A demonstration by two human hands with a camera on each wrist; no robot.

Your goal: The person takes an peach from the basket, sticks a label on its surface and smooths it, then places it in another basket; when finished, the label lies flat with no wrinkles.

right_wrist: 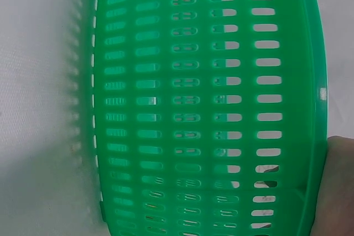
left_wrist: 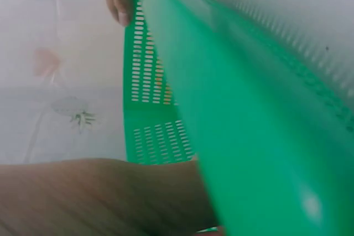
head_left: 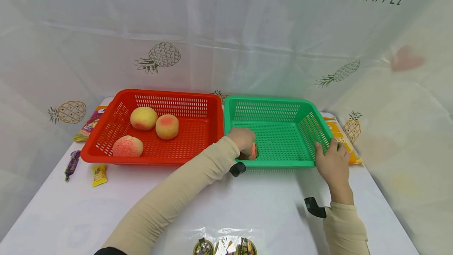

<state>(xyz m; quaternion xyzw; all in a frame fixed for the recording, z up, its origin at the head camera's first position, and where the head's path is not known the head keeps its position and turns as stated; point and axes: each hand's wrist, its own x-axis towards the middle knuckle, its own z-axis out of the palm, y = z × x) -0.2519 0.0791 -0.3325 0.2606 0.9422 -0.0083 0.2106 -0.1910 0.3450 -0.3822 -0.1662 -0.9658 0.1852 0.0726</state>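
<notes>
My left hand point(head_left: 242, 140) reaches down into the front left corner of the green basket point(head_left: 279, 163). Its curled fingers hold a small red-orange thing point(head_left: 253, 151) with a dark green edge, mostly hidden under the hand. In the left wrist view, the basket's green wall point(left_wrist: 249, 109) hides those fingers. My right hand point(head_left: 332, 165) grips the basket's right rim near the front corner, thumb on the inner side. The right wrist view shows the slotted end wall point(right_wrist: 204, 98), with part of that hand point(right_wrist: 338, 186) at the rim.
To the left stands a red basket point(head_left: 159, 160) with three peaches point(head_left: 167, 126). Snack bags point(head_left: 92, 123) lie beside both baskets. A purple-wrapped candy point(head_left: 72, 164) and a yellow packet point(head_left: 99, 175) lie at front left. A clear bag with round labels point(head_left: 203, 247) lies at the near edge.
</notes>
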